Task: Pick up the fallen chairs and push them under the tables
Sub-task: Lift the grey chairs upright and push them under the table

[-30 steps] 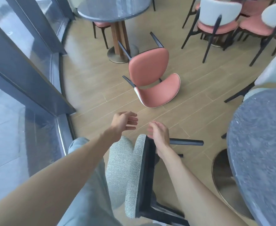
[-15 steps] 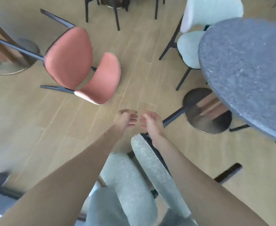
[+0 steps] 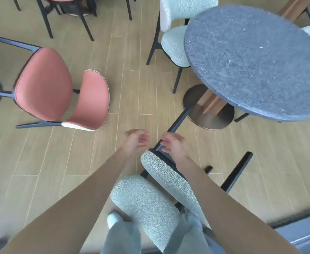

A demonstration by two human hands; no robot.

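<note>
A grey-green fabric chair (image 3: 161,182) lies tipped on its side just in front of my legs, its black legs pointing toward the round dark stone table (image 3: 260,61). My right hand (image 3: 175,143) curls over the black leg where it meets the seat's edge. Just left of it, my left hand (image 3: 136,141) hovers with loosely curled fingers and holds nothing. A pink chair (image 3: 44,85) lies fallen on its side on the wooden floor at the left, legs pointing left.
The table's metal base (image 3: 207,109) stands just beyond the grey chair's leg. An upright grey chair (image 3: 176,44) sits tucked at the table's far left side. More chair legs (image 3: 84,24) stand at the top left. A dark window frame (image 3: 306,233) runs along the bottom right.
The view has swung to the right, so the table now lies ahead and the pink chair sits further left. The grey chair turned with its legs toward the table; my right hand stays on it.
</note>
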